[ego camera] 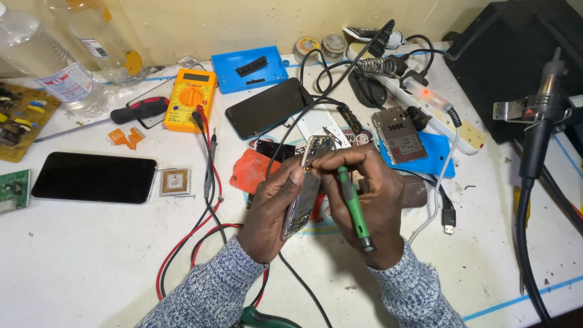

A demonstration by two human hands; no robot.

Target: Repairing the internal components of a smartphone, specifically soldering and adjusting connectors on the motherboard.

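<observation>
We grip the opened slim phone frame with bare circuit board (305, 185) in our left hand (273, 209) | right hand (370, 200) clasps green-handled screwdriver (353, 209) | light, stiff, fragile: we hold the edges | white desk (91, 255)

Left hand (276, 209) and right hand (370, 200) meet — fingers curled (both gripping).

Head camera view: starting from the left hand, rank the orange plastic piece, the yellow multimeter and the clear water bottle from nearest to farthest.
1. The orange plastic piece lies just above and left of the left hand, almost touching it.
2. The yellow multimeter sits farther up and to the left.
3. The clear water bottle lies farthest, in the top left corner.
</observation>
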